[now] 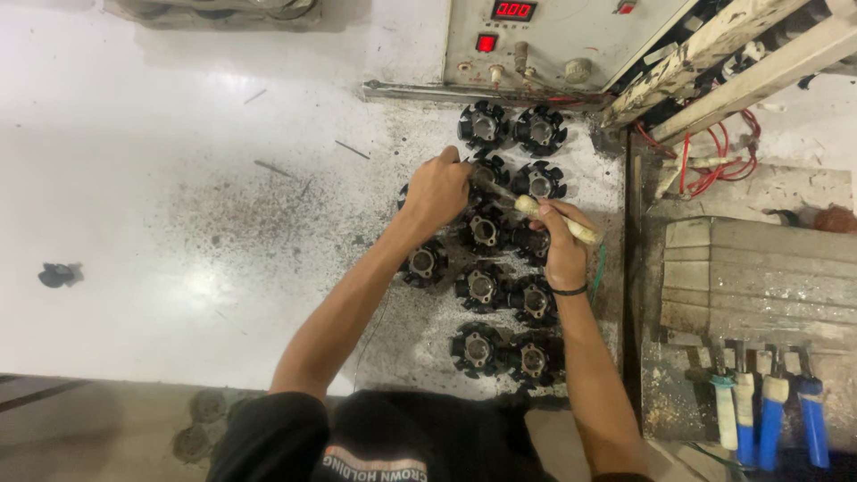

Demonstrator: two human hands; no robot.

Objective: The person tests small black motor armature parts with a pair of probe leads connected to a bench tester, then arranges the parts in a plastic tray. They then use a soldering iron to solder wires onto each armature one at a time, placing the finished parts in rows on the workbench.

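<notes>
Several black round toothed parts with metal centres lie in two rows on the white worktable. My left hand rests on and grips one of these parts near the upper middle of the group. My right hand holds a tool with a pale wrapped handle, its thin metal tip pointing left toward the part under my left hand. A black band circles my right wrist.
A grey control box with red displays and knobs stands at the back. Red wires hang at the right. Blue-and-white tool handles sit at the lower right beside a dirty metal block. A small black piece lies far left.
</notes>
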